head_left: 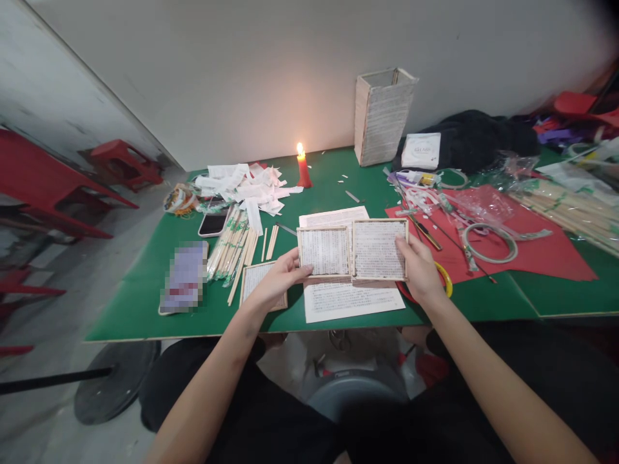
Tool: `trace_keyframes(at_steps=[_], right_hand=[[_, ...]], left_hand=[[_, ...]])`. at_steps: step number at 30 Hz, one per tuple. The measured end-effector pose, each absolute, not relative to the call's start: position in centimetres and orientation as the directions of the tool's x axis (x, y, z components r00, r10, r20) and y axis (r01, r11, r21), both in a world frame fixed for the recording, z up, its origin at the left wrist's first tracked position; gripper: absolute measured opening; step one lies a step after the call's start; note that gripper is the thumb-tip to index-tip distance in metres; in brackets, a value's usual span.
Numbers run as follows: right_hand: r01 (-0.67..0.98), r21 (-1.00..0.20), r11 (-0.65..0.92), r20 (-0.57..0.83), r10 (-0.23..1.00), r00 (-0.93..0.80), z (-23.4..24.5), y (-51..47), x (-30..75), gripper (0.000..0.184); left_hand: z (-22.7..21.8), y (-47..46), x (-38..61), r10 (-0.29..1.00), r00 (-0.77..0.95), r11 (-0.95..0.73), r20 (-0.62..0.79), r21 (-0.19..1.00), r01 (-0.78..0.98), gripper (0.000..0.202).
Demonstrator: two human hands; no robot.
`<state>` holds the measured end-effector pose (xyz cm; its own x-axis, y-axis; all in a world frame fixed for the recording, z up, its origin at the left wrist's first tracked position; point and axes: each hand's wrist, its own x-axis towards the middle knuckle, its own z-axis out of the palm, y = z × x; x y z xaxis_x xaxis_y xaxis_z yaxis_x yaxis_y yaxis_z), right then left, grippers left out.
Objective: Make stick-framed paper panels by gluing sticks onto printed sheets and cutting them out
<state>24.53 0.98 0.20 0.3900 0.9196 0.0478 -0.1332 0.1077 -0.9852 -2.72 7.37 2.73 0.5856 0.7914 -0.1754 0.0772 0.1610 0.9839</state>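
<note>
My left hand [278, 278] grips the left edge of a small wood-framed panel covered with printed paper [324, 251]. My right hand [420, 269] grips the right edge of a second, like panel [378, 249]. The two panels are held side by side with their inner edges touching, just above a printed sheet [344, 299] on the green table [145, 303]. A third framed panel [255, 278] lies flat on the table under my left wrist.
A lit red candle [303, 169] stands behind, next to torn white paper strips [246, 187]. Wrapped chopsticks [231, 248], a phone [213, 223] and a blurred card [184, 277] lie left. A tall paper-covered box [382, 116], red paper [532, 248], tape rings [488, 243] and tools lie right.
</note>
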Motion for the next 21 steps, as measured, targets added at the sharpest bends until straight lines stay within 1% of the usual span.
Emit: trace_keyframes(at_steps=[5, 16, 21], right_hand=[[-0.200, -0.976, 0.091, 0.015, 0.936, 0.353, 0.39, 0.86, 24.40, 0.034], [-0.098, -0.992, 0.079, 0.042, 0.944, 0.327, 0.27, 0.83, 24.52, 0.036], [-0.165, -0.983, 0.078, 0.020, 0.944, 0.330, 0.42, 0.85, 24.42, 0.031]], left_hand=[[2.99, 7.28, -2.69, 0.788, 0.587, 0.185, -0.189, 0.980, 0.068, 0.042], [3.06, 7.12, -2.74, 0.775, 0.598, 0.225, -0.204, 0.973, 0.039, 0.040], [3.24, 7.18, -2.72, 0.774, 0.594, 0.237, -0.217, 0.970, 0.046, 0.042]])
